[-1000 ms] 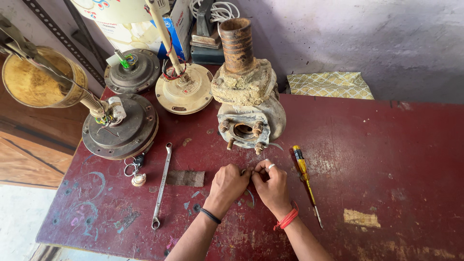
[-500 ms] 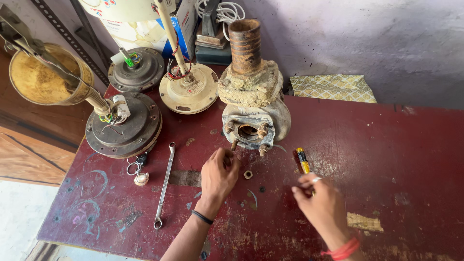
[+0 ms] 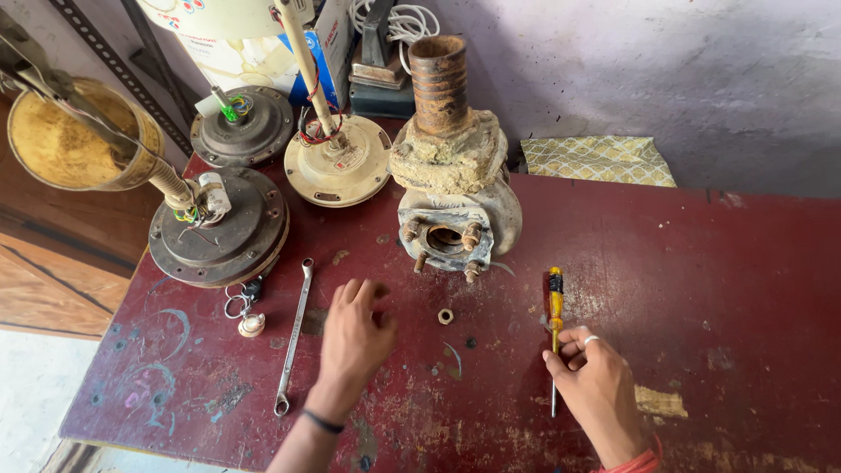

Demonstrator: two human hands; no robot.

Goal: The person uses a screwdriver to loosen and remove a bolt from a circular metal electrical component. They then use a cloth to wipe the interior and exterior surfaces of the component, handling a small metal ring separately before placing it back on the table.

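- Since the earlier frame, right hand [image 3: 597, 385] has dropped from the frame's middle to the lower right and closed onto the screwdriver [image 3: 554, 328]; left hand [image 3: 353, 337] stays lower centre, now lifted off the nut.
- Right hand: fingertips pinched on the screwdriver at mid-shaft, just below the yellow handle; ring on one finger, red band at the wrist.
- Screwdriver lies flat on the red table [image 3: 718, 289], long axis near vertical in frame, handle toward the top, metal tip toward the bottom edge past the fingers.
- Left hand: fingers loosely spread, holding nothing, palm down over the table.
- Small nut [image 3: 445, 316] lies loose just right of the left hand, between both hands; left hand is nearer it.
- Spanner [image 3: 294, 335] lies left of the left hand, near vertical, not touched.
- Key ring with small bits [image 3: 243, 307] further left.
- Mid-frame: rusty pump housing [image 3: 451, 197] with open flange and studs facing the hands; bore looks empty.
- Upper left: three fan motors [image 3: 219, 229], wires showing; brass-coloured bowl [image 3: 74, 140], nothing loose inside as far as visible.
- Far: patterned cloth [image 3: 597, 159] by the wall.
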